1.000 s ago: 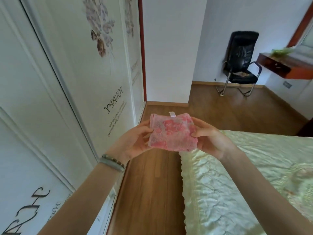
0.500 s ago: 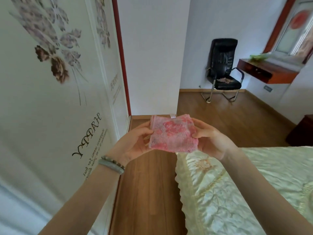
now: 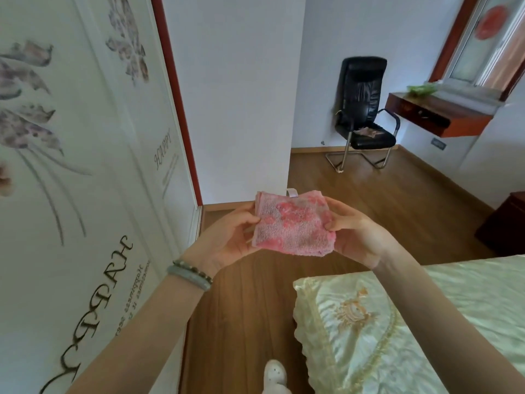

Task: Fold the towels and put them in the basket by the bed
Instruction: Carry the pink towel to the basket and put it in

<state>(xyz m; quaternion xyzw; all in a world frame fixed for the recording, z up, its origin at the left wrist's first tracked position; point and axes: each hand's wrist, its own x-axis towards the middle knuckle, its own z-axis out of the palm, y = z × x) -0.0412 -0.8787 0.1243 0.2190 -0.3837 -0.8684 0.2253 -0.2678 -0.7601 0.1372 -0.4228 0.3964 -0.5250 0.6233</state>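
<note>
A small pink towel (image 3: 294, 223), folded into a thick square with a white tag at its top edge, is held up in front of me over the wooden floor. My left hand (image 3: 227, 237) pinches its left edge, thumb on the front. My right hand (image 3: 355, 233) grips its right edge the same way. A bracelet sits on my left wrist. No basket is in view.
The bed (image 3: 426, 322) with a pale green satin cover fills the lower right. A white wardrobe (image 3: 85, 194) with flower prints lines the left. A black chair (image 3: 362, 115) and a wall-mounted wooden desk (image 3: 437, 115) stand at the far side. My white shoe (image 3: 274, 373) shows below.
The view has moved forward along the aisle and swung right, so the bed corner, chair and desk sit closer. Both hands keep the same grip on the folded towel.
</note>
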